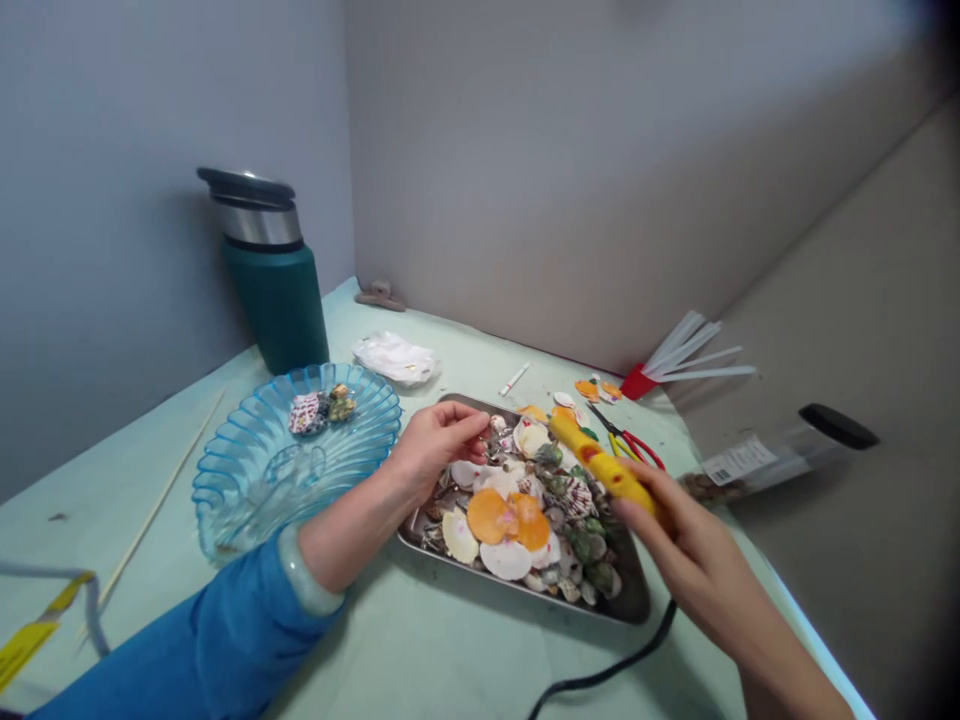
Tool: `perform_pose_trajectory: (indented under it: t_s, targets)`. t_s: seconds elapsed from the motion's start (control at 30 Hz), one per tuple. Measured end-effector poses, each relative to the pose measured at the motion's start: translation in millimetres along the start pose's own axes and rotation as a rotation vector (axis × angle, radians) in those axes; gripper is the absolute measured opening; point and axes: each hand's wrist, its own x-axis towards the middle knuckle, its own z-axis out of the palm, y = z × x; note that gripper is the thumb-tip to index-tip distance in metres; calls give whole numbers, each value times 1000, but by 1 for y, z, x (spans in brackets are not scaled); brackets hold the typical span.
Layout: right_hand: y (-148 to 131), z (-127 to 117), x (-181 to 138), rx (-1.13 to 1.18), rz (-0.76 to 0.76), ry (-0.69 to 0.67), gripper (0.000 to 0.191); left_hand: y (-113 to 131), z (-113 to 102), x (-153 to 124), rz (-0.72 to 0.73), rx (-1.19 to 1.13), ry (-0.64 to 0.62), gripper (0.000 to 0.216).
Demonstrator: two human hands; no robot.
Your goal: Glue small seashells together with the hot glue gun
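A metal tray (634, 598) holds a heap of seashells (525, 510), white, orange and dark. My left hand (431, 445) hovers over the tray's left end with its fingers pinched together on a small shell. My right hand (679, 545) grips a yellow glue gun (600, 462), whose nozzle points up and left above the shells. Its black cord (600, 672) trails off the front of the table. To the left stands a blue glass shell-shaped dish (247, 470) with a few shells (321, 408) stuck at its far side.
A green thermos (270, 275) stands at the back left. Red-handled scissors (630, 440), glue sticks (694, 355), a clear tube with a black cap (780, 455), a white plastic bag (396, 358) and a thin wooden stick (161, 500) lie around. Walls close in behind and right.
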Motion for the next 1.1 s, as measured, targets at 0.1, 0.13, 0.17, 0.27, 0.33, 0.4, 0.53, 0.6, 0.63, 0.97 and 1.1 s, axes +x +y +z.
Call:
perform_pose_trajectory:
  t_s: [0.1,0.13,0.17,0.27,0.33,0.4,0.53,0.6,0.63,0.97,1.1]
  targets:
    - [-4,5,12,418,151,142,38,0,-1,1,-14,-17,-15,17]
    - [-6,10,16,535,169,156,44,-1,-1,1,-17,-20,-18,18]
    - [-9,16,19,621,181,91,47,-1,-2,2,-20,-22,-20,18]
    - [-15,33,21,714,233,25,38,-2,-2,2,-28,-26,-25,19]
    - [-16,39,19,714,256,-36,36,-2,-2,3,-32,-29,-30,19]
    - [-13,41,16,720,273,-74,35,-3,-1,3,-36,-29,-37,21]
    - [-10,40,13,765,292,-33,32,-4,-1,3,-37,9,-30,24]
    - [-10,41,13,756,294,8,32,-5,-2,4,-34,34,-27,24]
    - [-11,42,13,741,296,20,32,-5,-2,4,-30,43,-29,24]
    - [-9,47,15,622,287,22,35,-4,0,2,-49,70,-37,26]
    - [-10,47,15,554,263,15,36,-4,0,3,-83,50,-88,23]
